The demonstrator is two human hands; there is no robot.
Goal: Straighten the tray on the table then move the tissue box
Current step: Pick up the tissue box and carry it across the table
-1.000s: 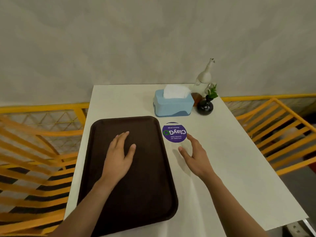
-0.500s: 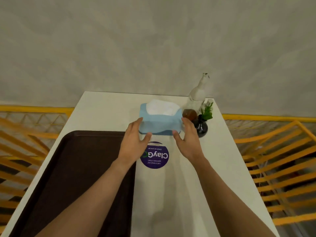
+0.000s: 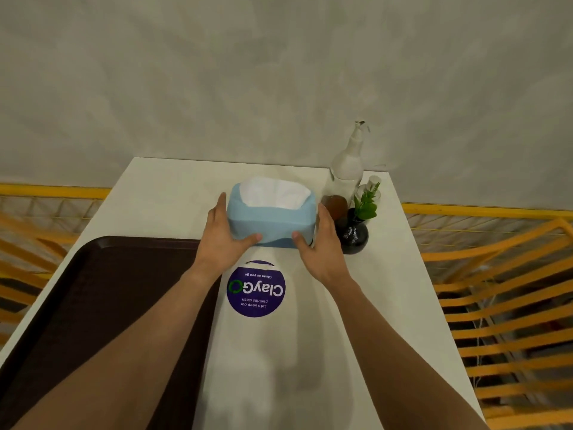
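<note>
Pale blue tissue box [image 3: 271,223] with rounded corners and white tissue [image 3: 274,193] bulging from the top, at the far end of the white table [image 3: 387,305], just beside a black vase [image 3: 352,232] and a clear bottle [image 3: 347,169]. Clasped on both ends: left hand [image 3: 221,235] and right hand [image 3: 322,246] each closed against a side, thumbs across the near face. Gripped more fully than half a second earlier. Brown tray [image 3: 102,305] lying left, purple sticker [image 3: 255,288] below the box.
</note>
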